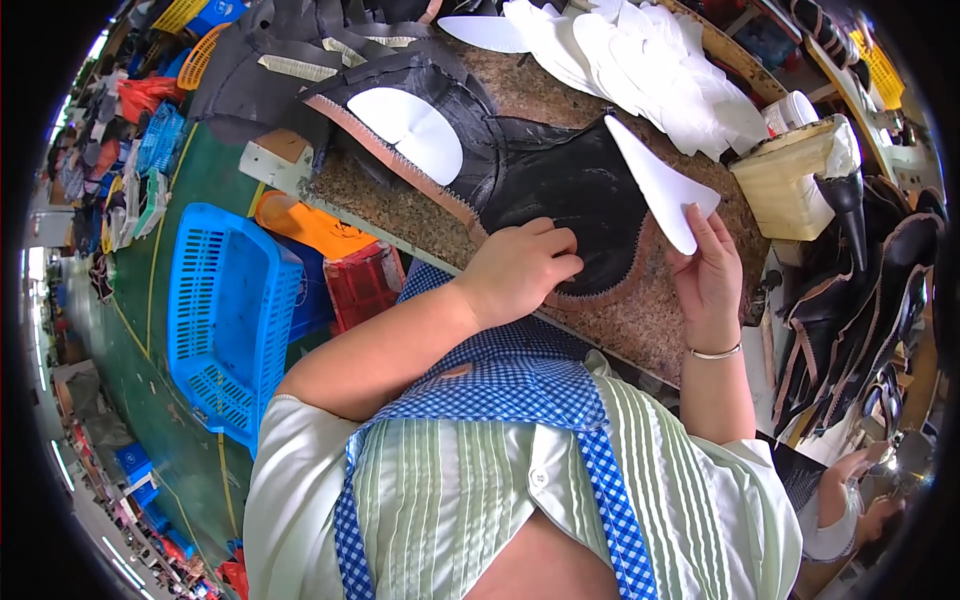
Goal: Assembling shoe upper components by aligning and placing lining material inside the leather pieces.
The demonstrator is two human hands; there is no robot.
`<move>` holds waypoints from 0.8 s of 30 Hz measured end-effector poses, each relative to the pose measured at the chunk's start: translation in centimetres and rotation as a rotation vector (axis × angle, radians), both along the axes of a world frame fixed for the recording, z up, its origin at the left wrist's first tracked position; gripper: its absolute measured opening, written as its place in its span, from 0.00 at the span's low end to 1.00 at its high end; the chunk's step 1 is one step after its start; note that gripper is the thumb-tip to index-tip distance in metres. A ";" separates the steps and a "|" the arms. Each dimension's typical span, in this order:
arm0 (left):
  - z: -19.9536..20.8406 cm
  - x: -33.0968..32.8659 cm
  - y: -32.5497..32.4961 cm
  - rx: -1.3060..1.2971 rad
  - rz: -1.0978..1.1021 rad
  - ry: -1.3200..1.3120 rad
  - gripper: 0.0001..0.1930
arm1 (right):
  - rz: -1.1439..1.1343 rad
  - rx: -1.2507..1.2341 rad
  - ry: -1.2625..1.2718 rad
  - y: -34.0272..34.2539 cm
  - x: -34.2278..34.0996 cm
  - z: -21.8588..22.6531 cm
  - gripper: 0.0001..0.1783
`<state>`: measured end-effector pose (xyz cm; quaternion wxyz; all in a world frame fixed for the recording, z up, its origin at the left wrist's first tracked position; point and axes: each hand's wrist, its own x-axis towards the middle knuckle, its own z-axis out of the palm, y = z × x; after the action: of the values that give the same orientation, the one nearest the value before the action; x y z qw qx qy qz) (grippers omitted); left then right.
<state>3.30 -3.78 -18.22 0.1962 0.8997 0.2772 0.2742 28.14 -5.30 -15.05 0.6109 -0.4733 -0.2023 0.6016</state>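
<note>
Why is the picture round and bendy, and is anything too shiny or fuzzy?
Head view: a fisheye lens curves things near the dark round border; head view: the white piece in the right hand looks bright and almost plain, while the black material has a dull sheen; head view: the clutter at far left is too small to tell apart clearly.

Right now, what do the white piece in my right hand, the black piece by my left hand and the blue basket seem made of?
White piece: perhaps stiff card or thin plastic, matte and smooth; it holds its shape unsupported. Black piece: probably leather or synthetic leather, with soft sheen and creases. Blue basket: likely moulded plastic, smooth-looking, with regular slots in its walls.
</note>
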 end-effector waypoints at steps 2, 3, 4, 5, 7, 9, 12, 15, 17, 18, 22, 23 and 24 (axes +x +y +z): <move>0.0 0.0 0.2 -0.013 -0.034 0.016 0.07 | 0.009 0.001 0.000 0.0 -1.3 0.9 0.10; 0.0 0.3 0.1 0.009 -0.029 0.050 0.06 | 0.017 0.001 -0.001 0.0 -1.7 1.1 0.10; 0.2 0.5 0.2 0.030 -0.029 0.083 0.06 | 0.019 -0.004 -0.010 0.0 -1.7 0.5 0.10; 0.4 0.5 -0.2 0.031 -0.032 0.082 0.06 | 0.039 -0.006 -0.048 -0.1 -1.4 -0.4 0.10; 1.1 0.3 -2.1 0.002 -0.101 0.224 0.07 | 0.025 -0.038 -0.087 0.0 -1.9 -0.9 0.11; 0.7 -1.0 -4.9 -0.147 -0.364 -0.012 0.08 | 0.043 -0.015 -0.069 -0.1 -1.7 -1.1 0.11; 0.1 -5.8 -4.6 -0.655 -0.464 0.120 0.16 | 0.046 0.063 -0.118 -0.9 -1.0 -0.4 0.11; 1.6 -7.2 -3.6 -1.095 -0.208 -0.288 0.26 | 0.158 0.200 -0.356 -1.5 -0.3 -0.4 0.10; 3.4 -5.3 -3.0 -1.170 0.103 -0.672 0.19 | 0.269 0.230 -0.453 -1.5 -0.8 -0.6 0.10; 3.3 -4.2 -2.7 -1.055 0.200 -0.636 0.20 | 0.316 0.232 -0.477 -1.4 -1.2 -1.0 0.10; 0.9 -1.6 -1.6 -0.628 0.412 -0.371 0.20 | 0.308 0.102 -0.739 -1.0 -2.3 -2.4 0.08; 0.7 -1.4 -1.7 -0.529 0.432 -0.305 0.19 | 0.307 0.102 -0.742 -1.2 -2.1 -2.6 0.08; 0.6 -1.3 -1.8 -0.530 0.430 -0.307 0.19 | 0.332 0.108 -0.917 -1.4 -1.9 -2.7 0.08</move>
<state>2.01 -5.54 -17.61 0.3994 0.6872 0.4887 0.3598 26.24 -6.71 -17.76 0.3785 -0.6185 -0.5540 0.4090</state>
